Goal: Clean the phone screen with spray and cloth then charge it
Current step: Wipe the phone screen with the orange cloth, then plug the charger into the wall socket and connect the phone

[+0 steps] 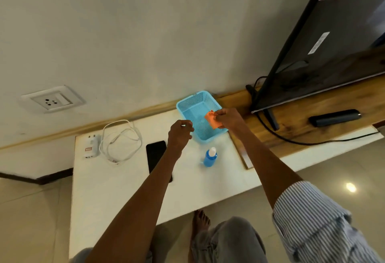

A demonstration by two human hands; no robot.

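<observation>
With our right hand [226,117] pinching the orange cloth [212,120] over the blue basket [188,104] and our left hand [180,133] empty, fingers loosely curled, we risk elbowing the spray bottle [210,157] onto the phone [156,156] on the worktop [116,189].

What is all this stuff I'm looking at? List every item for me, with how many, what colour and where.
cloth: one, orange, held over the basket
basket: one, light blue, back of the table
spray bottle: one, blue with white cap, upright in front of the basket
phone: one, black, flat on the table, partly under the left forearm
charger plug: one, white, table's left end
cable: one, white, coiled beside the plug
table: one, white
wall socket: one, white, on the wall
television: one, black, on the wooden shelf
remote: one, black, on the wooden shelf
left hand: holds nothing
right hand: pinches the cloth
</observation>
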